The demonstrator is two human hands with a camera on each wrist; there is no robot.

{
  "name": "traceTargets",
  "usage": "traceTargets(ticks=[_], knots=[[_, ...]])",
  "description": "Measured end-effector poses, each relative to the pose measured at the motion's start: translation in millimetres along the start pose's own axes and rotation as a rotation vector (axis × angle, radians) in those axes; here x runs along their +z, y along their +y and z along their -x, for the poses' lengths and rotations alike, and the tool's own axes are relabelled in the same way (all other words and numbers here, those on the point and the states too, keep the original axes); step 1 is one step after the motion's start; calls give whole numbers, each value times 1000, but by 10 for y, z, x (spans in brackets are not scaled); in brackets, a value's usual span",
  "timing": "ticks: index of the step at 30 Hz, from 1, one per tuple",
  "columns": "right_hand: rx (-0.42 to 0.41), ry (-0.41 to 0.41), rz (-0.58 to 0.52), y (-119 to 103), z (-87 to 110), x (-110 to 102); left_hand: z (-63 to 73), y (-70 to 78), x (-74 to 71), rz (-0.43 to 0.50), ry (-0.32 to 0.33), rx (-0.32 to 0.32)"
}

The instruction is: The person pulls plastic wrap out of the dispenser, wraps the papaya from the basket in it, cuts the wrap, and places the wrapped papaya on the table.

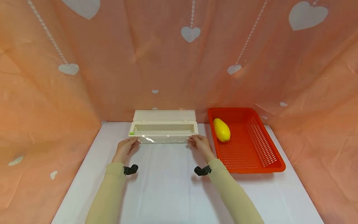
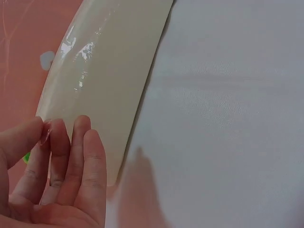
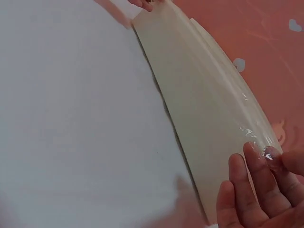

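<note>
Head view: a strip of clear plastic film (image 1: 149,140) spans the front of a white cling-film dispenser box (image 1: 162,123), running between the two hands, one at each end. The left hand (image 1: 125,148) is at the box's front left corner, near a green slider (image 1: 131,133); its thumb and index fingertip are together, clamped on the film's edge, as the left wrist view shows, while the other fingers reach up in front of the box wall. The right hand (image 1: 202,145) is at the front right corner, pinching the other end of the film between thumb and fingertip, the remaining fingers likewise held up beside the wall. The film thus lies directly at both sets of fingertips.

The box's lid (image 1: 164,115) is swung back. To the right, just beyond the right hand, a red perforated plastic basket (image 1: 251,170) stands on the white-covered table (image 1: 165,193), with a yellow papaya-like fruit (image 1: 222,130) against its left wall.
</note>
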State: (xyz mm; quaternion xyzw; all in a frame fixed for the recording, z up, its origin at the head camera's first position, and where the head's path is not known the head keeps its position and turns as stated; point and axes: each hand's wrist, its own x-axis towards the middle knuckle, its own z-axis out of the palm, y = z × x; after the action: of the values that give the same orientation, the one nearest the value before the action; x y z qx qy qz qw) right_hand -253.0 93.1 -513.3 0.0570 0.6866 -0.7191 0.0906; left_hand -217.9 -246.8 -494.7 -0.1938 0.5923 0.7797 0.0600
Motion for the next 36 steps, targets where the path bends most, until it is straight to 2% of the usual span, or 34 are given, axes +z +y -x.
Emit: traceTargets(ticks=[5,11,18,22,36], knots=[[-7,9,-11,26,47,8,49,-35,-27,-36,-26,29],[15,28,-17,-23,10,1,44,40,4,-44,-55,54],[53,36,45,-97,-17,-8,4,111,3,-71,-39,65],[63,51,70,-123,-14,-6,-14,125,-10,-55,-32,63],[42,51,63,-180,-40,-27,-32,232,25,-60,-30,51]])
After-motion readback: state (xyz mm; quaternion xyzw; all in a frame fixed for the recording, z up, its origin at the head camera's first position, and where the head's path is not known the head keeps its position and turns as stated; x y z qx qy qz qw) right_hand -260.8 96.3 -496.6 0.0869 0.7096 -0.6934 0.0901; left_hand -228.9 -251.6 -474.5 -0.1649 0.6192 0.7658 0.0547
